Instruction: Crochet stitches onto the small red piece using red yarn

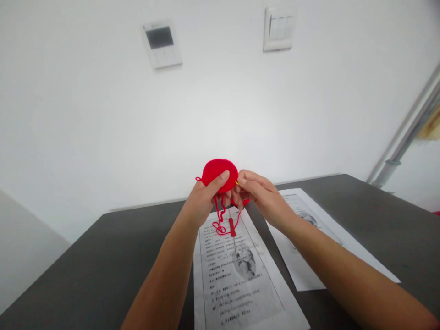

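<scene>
A round red crocheted piece (220, 172) is held up over the dark table, gripped in my left hand (202, 197) with the thumb across its face. At the piece's right edge my right hand (261, 190) pinches a small yellow stitch marker (237, 183), partly covered by the fingertips. A small loop of red yarn sticks out on the left edge. Loose red yarn (221, 228) hangs below the piece and curls on a printed sheet (213, 293). On that sheet lies a crochet hook (232, 227) with a red grip and thin metal shaft.
To the right, a second printed sheet (309, 270) lies partly under my right forearm. The dark table (120, 247) meets a white wall carrying a control panel (163, 43) and a switch plate (280, 28). A grey pole (409, 133) stands at the far right.
</scene>
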Action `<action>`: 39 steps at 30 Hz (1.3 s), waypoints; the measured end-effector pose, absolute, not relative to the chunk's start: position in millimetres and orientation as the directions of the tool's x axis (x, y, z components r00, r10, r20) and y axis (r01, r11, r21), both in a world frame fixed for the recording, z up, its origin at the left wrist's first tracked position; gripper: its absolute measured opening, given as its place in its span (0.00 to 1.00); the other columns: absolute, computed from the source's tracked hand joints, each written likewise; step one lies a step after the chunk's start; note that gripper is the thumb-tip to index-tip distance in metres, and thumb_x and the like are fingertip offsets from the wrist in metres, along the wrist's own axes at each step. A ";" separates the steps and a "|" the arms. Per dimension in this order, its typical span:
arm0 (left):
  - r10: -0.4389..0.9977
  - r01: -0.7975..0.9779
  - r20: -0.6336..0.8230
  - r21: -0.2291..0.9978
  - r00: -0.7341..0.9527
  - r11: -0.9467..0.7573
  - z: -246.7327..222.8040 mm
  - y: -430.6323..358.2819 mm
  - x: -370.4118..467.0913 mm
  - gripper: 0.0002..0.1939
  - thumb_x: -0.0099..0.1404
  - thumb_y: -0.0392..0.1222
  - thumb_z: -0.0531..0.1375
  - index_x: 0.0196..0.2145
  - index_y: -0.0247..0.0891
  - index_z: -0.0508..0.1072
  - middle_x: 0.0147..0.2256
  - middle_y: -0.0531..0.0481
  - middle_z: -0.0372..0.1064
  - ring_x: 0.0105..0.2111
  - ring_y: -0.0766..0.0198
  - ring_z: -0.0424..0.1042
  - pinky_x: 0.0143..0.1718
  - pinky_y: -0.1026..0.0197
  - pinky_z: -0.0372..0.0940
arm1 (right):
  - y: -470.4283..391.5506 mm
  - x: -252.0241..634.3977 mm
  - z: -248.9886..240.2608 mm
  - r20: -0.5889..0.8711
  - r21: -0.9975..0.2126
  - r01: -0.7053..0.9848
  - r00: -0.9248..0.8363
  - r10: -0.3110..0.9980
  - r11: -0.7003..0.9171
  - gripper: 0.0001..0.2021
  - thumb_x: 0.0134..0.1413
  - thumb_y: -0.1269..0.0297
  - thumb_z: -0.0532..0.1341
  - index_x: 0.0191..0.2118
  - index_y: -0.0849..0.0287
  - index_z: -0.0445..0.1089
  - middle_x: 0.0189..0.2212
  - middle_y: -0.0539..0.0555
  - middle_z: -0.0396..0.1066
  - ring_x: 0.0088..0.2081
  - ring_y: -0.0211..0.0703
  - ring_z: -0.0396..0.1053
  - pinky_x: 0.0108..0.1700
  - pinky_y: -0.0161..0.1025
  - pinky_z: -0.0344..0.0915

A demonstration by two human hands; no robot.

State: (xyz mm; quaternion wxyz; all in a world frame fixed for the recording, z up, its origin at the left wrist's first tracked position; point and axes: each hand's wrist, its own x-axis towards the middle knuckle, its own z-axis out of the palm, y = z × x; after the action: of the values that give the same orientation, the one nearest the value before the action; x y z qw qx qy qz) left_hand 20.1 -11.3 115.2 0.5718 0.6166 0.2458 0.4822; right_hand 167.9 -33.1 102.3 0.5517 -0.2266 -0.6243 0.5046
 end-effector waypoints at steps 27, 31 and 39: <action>0.820 -0.275 0.303 0.943 0.485 -0.186 116.0 -10.4 18.1 0.25 0.56 0.58 0.64 0.15 0.36 0.68 0.14 0.53 0.63 0.17 0.69 0.62 0.21 0.64 0.57 | -41.7 166.4 104.7 0.518 -0.854 -0.238 -0.302 0.801 0.462 0.10 0.62 0.66 0.53 0.28 0.58 0.62 0.23 0.47 0.65 0.25 0.34 0.65 0.29 0.33 0.65; 0.824 -0.266 0.303 0.944 0.478 -0.193 115.8 -10.5 18.3 0.25 0.56 0.58 0.64 0.15 0.36 0.67 0.14 0.54 0.63 0.17 0.70 0.62 0.21 0.65 0.58 | -41.1 166.5 104.9 0.514 -0.856 -0.235 -0.305 0.802 0.460 0.10 0.62 0.66 0.53 0.28 0.58 0.62 0.23 0.47 0.65 0.25 0.34 0.64 0.29 0.33 0.65; 0.840 -0.227 0.283 0.954 0.463 -0.196 116.7 -12.2 17.6 0.26 0.55 0.59 0.65 0.14 0.36 0.66 0.15 0.54 0.61 0.16 0.70 0.60 0.20 0.65 0.56 | -39.8 166.4 102.9 0.516 -0.854 -0.255 -0.315 0.796 0.453 0.12 0.63 0.63 0.52 0.28 0.58 0.62 0.24 0.48 0.65 0.26 0.35 0.64 0.30 0.34 0.65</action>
State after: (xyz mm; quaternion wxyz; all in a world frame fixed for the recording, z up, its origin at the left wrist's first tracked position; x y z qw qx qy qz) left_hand 17.6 -12.2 116.7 0.5845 0.6245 0.2453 0.4563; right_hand 166.4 -39.8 102.9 0.5474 -0.2071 -0.6532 0.4804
